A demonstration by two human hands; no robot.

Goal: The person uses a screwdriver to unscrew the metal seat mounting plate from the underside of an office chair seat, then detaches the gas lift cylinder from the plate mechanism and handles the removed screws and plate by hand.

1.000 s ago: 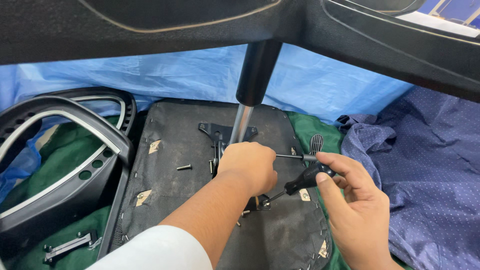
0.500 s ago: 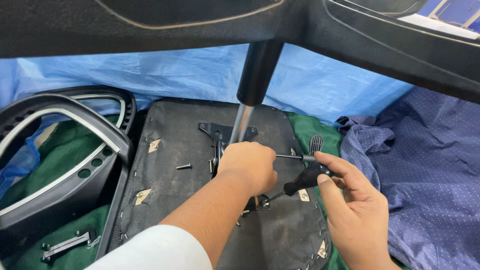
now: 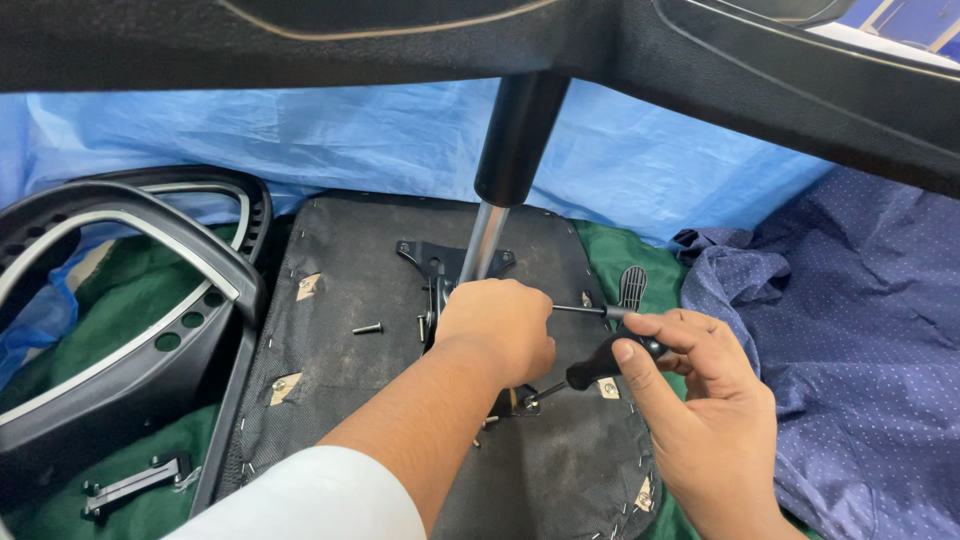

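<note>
The left arm comes in from the lower left, in a white sleeve that ends before the bare forearm, and it stretches forward and a little to the right. The left hand (image 3: pixel 497 328) is closed into a loose fist, the back of it turned up and the knuckles pointing away. The right hand (image 3: pixel 700 400) enters from the lower right, with the thumb pressed forward and the fingers (image 3: pixel 690 330) curled to the left in a closed grip.

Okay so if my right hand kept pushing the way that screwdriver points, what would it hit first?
The right hand aims the black-handled screwdriver down-left, under the left hand. Its tip already seems to meet the black metal bracket on the seat underside; depth is unclear.
</note>
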